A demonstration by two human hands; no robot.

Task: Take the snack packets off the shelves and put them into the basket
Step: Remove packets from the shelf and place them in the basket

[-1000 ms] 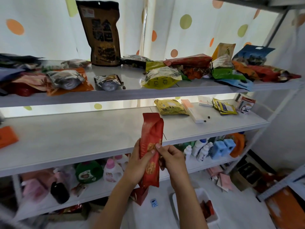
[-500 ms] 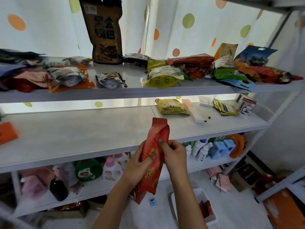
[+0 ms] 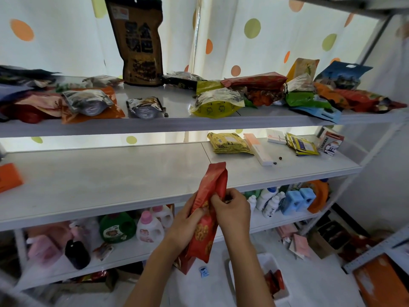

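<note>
Both hands curl round the red packet point(image 3: 208, 213): left hand point(image 3: 188, 227) wraps its mid-body from 9 o'clock, right hand point(image 3: 232, 209) pinches its upper edge from 3 o'clock. Packet near upright, top tilted toward 1 o'clock, held in front of the middle shelf point(image 3: 110, 173). White basket point(image 3: 265, 262) on floor at 5 o'clock, red packets inside. More packets on top shelf point(image 3: 177, 122).

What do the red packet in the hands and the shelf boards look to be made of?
Red packet: likely thin plastic or foil film with a soft sheen; it creases and buckles where both hands grip it. Shelf board: a smooth, pale, faintly glossy sheet, perhaps laminate or painted board; light reflects softly off it. White basket on the floor: looks like moulded plastic, though it is mostly hidden.
</note>
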